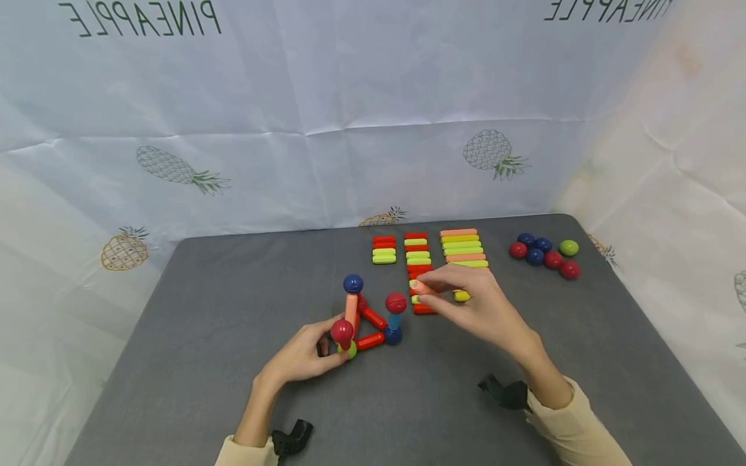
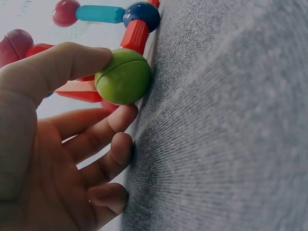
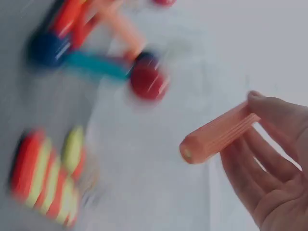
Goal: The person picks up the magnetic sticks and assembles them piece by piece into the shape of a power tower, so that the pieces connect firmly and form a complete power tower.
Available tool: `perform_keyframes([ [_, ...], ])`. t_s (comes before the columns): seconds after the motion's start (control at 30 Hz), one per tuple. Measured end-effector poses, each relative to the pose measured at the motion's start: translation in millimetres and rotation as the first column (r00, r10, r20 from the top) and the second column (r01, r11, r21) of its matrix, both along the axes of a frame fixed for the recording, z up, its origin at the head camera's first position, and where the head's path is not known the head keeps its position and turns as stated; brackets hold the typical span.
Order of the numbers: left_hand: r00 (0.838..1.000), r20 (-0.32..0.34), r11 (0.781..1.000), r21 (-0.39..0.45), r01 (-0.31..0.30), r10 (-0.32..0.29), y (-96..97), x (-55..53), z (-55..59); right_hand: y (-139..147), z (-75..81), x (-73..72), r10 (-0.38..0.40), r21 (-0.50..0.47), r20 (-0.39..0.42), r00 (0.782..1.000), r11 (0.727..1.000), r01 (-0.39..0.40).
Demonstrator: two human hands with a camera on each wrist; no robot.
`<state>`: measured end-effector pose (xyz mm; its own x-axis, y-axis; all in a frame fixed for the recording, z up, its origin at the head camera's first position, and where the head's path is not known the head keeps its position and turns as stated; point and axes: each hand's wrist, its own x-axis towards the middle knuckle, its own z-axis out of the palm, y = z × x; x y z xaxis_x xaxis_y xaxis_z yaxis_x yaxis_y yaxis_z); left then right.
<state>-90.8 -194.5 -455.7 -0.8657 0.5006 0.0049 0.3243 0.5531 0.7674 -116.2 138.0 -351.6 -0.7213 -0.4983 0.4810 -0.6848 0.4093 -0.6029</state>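
Note:
My left hand (image 1: 300,355) grips the green ball (image 2: 124,78) at the near corner of a ball-and-rod structure, with the thumb on one side and fingers on the other. Red rods (image 1: 370,341) link the base balls on the table. Upright parts carry a red ball (image 1: 342,331), a blue ball (image 1: 353,283) and another red ball (image 1: 396,302), the last on a light blue rod (image 2: 100,14). Raised over the rows of rods, my right hand (image 1: 479,307) pinches a salmon-coloured rod (image 3: 219,134) by one end between thumb and fingers.
Red and yellow rods (image 1: 416,252) lie in rows behind the right hand. Beside them is a column of yellow and salmon rods (image 1: 462,244). Loose balls (image 1: 543,244) in blue, red and green sit at the back right. A pineapple-print cloth (image 1: 326,175) hangs behind the table (image 1: 233,291).

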Motion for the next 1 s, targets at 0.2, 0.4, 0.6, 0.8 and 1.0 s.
perform_keyframes([
  [0.2, 1.000, -0.019, 0.999, 0.037, 0.018, -0.017, 1.4, -0.3, -3.0, -49.6, 6.6, 17.0, 0.182, -0.102, 0.012, 0.983, 0.978, -0.179],
  [0.4, 0.999, -0.021, 0.999, 0.033, 0.024, -0.024, 0.7, 0.2, -4.5, -72.4, -20.7, 26.5, 0.147, 0.033, 0.044, 0.988, 0.988, -0.149],
  [0.6, 1.000, -0.014, 0.999, 0.042, 0.023, -0.022, 0.9, 0.4, -2.6, -82.9, -36.8, 29.8, 0.073, 0.135, 0.070, 0.995, 0.987, -0.082],
  [0.8, 1.000, -0.013, 0.999, 0.049, 0.019, -0.018, 0.6, 1.2, -3.7, -88.7, -46.5, 30.1, 0.025, 0.190, 0.085, 0.996, 0.981, -0.041],
  [1.0, 0.997, -0.081, 0.999, 0.051, 0.014, -0.010, -1.2, 4.3, 4.2, -92.3, -52.6, 30.9, 0.005, 0.192, 0.048, 0.999, 0.981, -0.015],
])
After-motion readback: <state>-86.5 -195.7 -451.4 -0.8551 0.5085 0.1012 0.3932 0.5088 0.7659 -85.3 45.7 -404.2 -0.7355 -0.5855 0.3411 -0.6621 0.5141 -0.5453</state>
